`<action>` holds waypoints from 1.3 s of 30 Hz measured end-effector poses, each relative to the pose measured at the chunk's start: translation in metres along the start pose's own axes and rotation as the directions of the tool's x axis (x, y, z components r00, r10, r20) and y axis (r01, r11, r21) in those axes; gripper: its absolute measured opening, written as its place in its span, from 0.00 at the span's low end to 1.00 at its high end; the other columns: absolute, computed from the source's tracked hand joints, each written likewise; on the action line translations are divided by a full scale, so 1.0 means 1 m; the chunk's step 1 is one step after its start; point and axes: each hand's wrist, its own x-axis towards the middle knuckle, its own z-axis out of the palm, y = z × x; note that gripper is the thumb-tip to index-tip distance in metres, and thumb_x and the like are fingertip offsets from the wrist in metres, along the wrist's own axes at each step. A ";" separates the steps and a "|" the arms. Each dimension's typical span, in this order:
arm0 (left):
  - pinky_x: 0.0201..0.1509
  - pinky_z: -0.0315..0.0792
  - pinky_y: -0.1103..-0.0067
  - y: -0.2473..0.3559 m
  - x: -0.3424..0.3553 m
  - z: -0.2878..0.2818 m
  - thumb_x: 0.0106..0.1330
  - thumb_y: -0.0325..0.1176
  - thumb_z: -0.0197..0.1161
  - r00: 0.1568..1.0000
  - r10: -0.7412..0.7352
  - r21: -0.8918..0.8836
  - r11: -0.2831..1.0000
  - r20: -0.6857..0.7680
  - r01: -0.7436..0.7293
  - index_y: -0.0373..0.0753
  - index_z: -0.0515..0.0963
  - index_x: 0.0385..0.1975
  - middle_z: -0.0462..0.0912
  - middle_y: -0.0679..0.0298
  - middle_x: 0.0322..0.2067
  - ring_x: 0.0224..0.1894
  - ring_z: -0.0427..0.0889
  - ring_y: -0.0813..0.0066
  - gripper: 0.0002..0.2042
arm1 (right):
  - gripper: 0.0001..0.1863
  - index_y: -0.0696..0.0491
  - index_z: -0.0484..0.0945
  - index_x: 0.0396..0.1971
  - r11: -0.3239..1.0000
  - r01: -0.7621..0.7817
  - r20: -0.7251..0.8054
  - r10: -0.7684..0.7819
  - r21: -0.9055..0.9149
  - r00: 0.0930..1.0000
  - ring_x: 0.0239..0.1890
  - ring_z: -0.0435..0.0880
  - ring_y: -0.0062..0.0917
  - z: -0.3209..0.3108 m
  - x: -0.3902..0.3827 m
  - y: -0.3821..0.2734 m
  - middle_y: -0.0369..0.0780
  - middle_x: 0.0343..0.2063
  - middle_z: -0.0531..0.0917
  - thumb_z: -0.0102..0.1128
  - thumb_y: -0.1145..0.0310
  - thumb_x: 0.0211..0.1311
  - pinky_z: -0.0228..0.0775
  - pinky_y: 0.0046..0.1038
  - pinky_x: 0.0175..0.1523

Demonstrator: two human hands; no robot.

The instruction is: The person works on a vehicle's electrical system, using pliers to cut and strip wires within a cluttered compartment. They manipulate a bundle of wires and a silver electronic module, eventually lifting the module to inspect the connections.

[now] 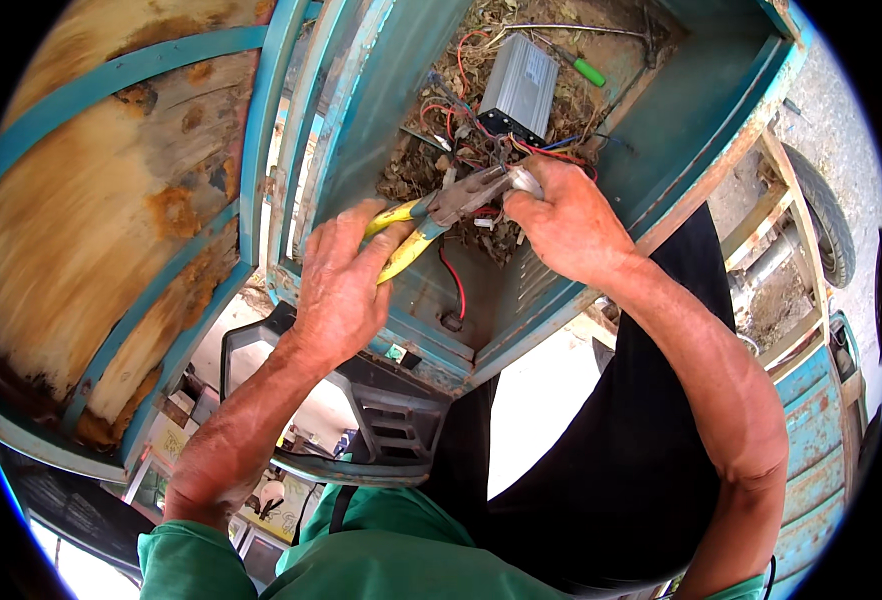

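My left hand (344, 280) grips the yellow-and-grey handles of a pair of pliers (406, 245) inside a turquoise metal compartment. The jaws reach a small white piece among tangled wires, which my right hand (563, 215) pinches; it looks like a connector (523, 181). Red, blue and dark wires (453, 115) run around both hands over dry leaves and debris. A silver finned controller box (519, 85) lies just above them, beside a green-handled screwdriver (587, 71). A loose red wire (455, 275) hangs down toward the compartment's floor.
A rusty open lid (111, 220) with turquoise straps fills the left. The compartment's rim (731, 120) runs along the right, beside a frame and tyre (829, 210). Below are a black plastic part (386, 425), my dark-clad legs and, at lower left, assorted items (271, 505).
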 end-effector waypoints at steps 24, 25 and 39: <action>0.39 0.80 0.61 -0.035 -0.006 0.016 0.60 0.31 0.72 0.983 -0.079 -0.023 0.996 0.166 0.084 0.34 0.81 0.36 0.77 0.54 0.37 0.34 0.83 0.50 0.10 | 0.16 0.66 0.77 0.36 0.983 0.042 0.219 -0.001 -0.180 0.976 0.46 0.83 0.53 0.004 -0.001 -0.002 0.58 0.34 0.84 0.52 0.64 0.65 0.73 0.46 0.53; 0.39 0.79 0.62 -0.041 0.002 0.018 0.62 0.31 0.71 0.840 -0.460 -0.092 0.860 0.286 0.502 0.33 0.82 0.37 0.78 0.53 0.34 0.33 0.83 0.52 0.10 | 0.16 0.66 0.77 0.36 0.983 0.071 0.274 -0.022 -0.170 0.961 0.45 0.83 0.52 0.004 -0.003 -0.005 0.57 0.34 0.84 0.52 0.64 0.65 0.73 0.47 0.52; 0.61 0.71 0.65 -0.003 -0.028 -0.010 0.67 0.33 0.66 0.917 -0.247 -0.306 0.888 0.314 0.344 0.29 0.78 0.51 0.75 0.51 0.52 0.55 0.76 0.52 0.18 | 0.15 0.62 0.75 0.36 0.993 0.116 0.193 -0.121 0.034 0.974 0.34 0.85 0.41 0.003 -0.007 0.000 0.50 0.27 0.84 0.52 0.63 0.70 0.73 0.41 0.44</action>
